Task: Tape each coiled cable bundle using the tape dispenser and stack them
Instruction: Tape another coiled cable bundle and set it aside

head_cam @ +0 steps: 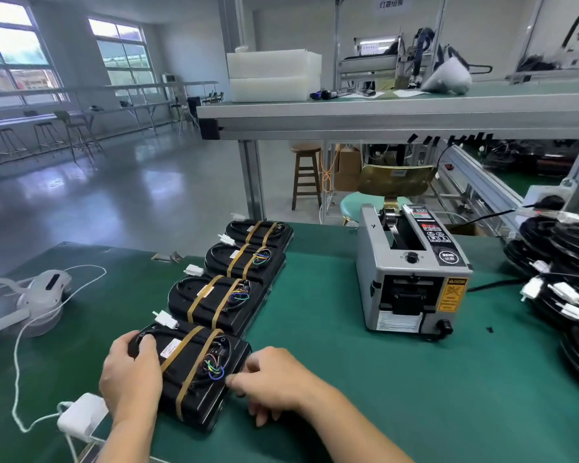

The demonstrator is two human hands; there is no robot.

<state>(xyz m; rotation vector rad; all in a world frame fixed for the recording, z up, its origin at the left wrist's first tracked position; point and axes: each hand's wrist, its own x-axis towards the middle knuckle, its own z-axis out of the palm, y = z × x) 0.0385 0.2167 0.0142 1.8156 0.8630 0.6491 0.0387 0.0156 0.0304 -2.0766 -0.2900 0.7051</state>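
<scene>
Both hands are at the bottom of the frame, on the nearest bundle (194, 372). It is a black coil bound by two strips of brown tape, and it lies on the green mat (348, 379). The left hand (131, 372) grips its left end, with the thumb on top and the fingers curled around the near edge. The right hand (274, 385) has curled fingers, and its fingertips touch the right side of the bundle, beside some small coloured wires. Whether it pinches anything there, I cannot tell.

In the lower left corner a white adapter (82, 416) lies just beside the left wrist. Its white cord (17, 362) runs up toward a white device (44, 295) at the left edge.

Behind the nearest bundle three more taped bundles form one row going up and to the right: the second bundle (214, 302), the third bundle (244, 262) and the fourth bundle (259, 232), each close against the next.

To the right of this row, apart from it, stands the grey tape dispenser (411, 272). At the right edge there is a pile of black coils (565, 279) with white connectors, partly cut off by the frame.

Farther away, an upper shelf (381, 118) crosses the frame and carries white plastic boxes (271, 75). Under it stand a wooden stool (306, 175) and a chair (395, 178), whose lower part is hidden by the dispenser.
</scene>
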